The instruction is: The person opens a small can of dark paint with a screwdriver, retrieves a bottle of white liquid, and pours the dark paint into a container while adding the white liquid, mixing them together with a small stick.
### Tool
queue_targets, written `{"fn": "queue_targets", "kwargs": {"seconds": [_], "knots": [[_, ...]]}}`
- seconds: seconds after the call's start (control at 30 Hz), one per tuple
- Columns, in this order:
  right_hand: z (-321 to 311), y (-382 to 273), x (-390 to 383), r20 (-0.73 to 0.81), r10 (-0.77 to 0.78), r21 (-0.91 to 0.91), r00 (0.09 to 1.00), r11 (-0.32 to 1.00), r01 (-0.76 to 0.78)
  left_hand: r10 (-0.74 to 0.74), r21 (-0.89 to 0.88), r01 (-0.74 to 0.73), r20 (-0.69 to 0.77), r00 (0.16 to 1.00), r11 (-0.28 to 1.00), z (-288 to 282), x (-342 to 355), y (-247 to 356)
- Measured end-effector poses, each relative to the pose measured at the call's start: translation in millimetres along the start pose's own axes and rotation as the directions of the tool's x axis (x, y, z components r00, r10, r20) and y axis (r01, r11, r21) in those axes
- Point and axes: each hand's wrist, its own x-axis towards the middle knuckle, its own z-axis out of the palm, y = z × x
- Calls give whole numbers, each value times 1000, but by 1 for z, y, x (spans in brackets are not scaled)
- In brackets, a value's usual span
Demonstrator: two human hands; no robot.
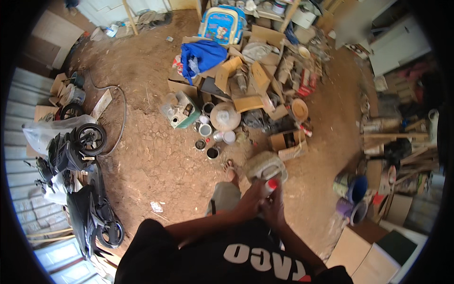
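Observation:
My two hands meet in front of my body, low in the middle of the head view. Closed fingers of my left hand (250,202) are against a small bottle with a red cap (271,184). Around its lower part my right hand (275,209) is closed too; most of the bottle is hidden by the hands. Just beyond them a grimy, pale plastic jerrycan (264,165) with a moulded handle stands on the dirt floor. My bare foot (230,171) is on the ground left of it.
Ahead lies a heap of opened cardboard boxes (248,102), paint tins (213,152), a green-and-white container (184,113), a blue cloth (205,54) and a blue backpack (222,26). A black motorcycle (87,199) is at left. Buckets (357,189) and boards (359,253) line the right.

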Motion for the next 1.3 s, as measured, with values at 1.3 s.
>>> {"fn": "queue_targets", "kwargs": {"seconds": [1.3], "knots": [[444,35,-529,-660,474,-268,-583,576,772,-174,168,-45,948,-266,985,-41,-379,-16]]}}
